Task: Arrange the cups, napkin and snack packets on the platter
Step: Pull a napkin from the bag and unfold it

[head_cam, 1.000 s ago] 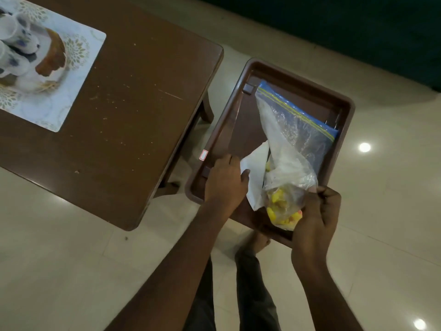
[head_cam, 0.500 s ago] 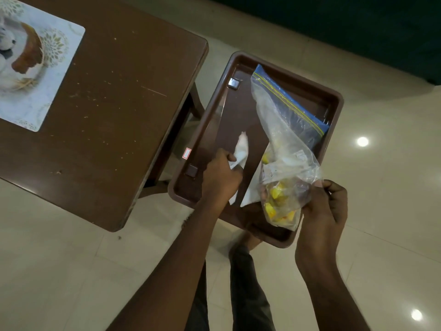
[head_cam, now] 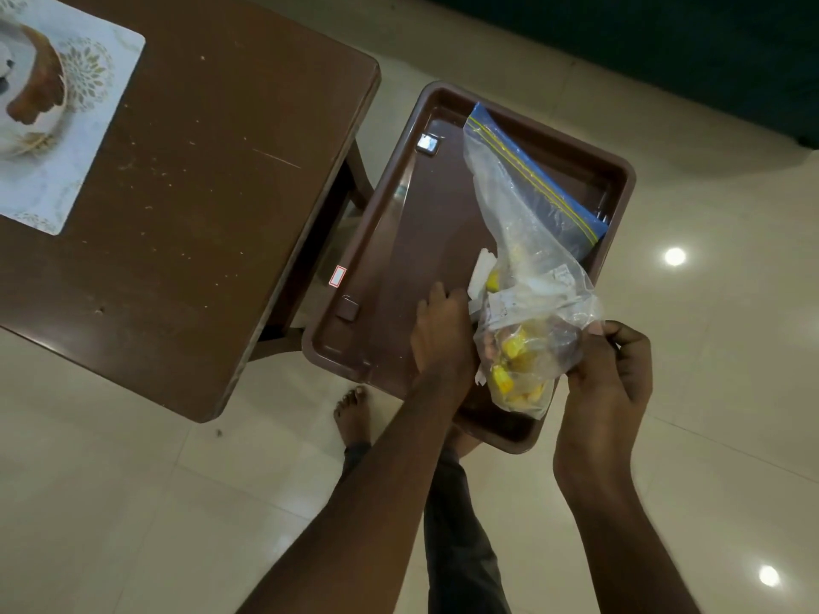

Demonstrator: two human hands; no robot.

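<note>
Brown tray (head_cam: 620, 179), blue-topped clear bag (head_cam: 532, 206), yellow packets (head_cam: 514, 347)

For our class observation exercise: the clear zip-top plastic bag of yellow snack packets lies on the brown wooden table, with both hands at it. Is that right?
Not quite. The head view shows the clear zip-top plastic bag of yellow snack packets over the brown rectangular plastic platter, not on the brown wooden table. Both hands, left and right, are at it.

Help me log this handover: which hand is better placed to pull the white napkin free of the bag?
Probably the left hand: it already rests on the brown tray with its fingers at the white napkin. The right hand is pinching the clear zip bag of yellow packets.
</note>
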